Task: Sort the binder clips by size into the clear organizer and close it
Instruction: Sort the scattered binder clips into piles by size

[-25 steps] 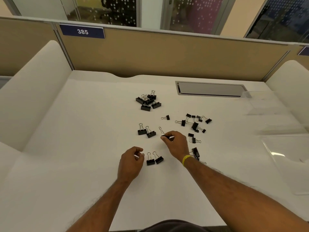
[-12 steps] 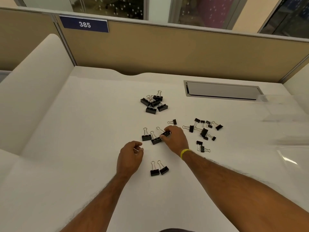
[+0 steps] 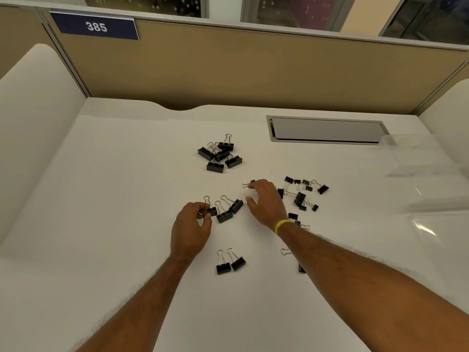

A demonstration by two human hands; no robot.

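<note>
On white desk (image 3: 101, 250), black metal binder clips (image 3: 220, 154) lie grouped, none in clear plastic organizer (image 3: 431, 189) at 3 o'clock, still open; left hand (image 3: 193, 224) pinches medium clip (image 3: 212, 211), right hand (image 3: 266, 201) spread reaching small clip (image 3: 250, 184).

Matt black binder clips (image 3: 219, 155) with shiny wire handles on a smooth white desk (image 3: 114, 199).

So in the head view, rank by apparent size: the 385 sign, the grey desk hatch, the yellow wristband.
1. Grey desk hatch, largest.
2. 385 sign; it sits farther from the camera, so the true gap is unsure.
3. Yellow wristband, clearly smallest.
</note>
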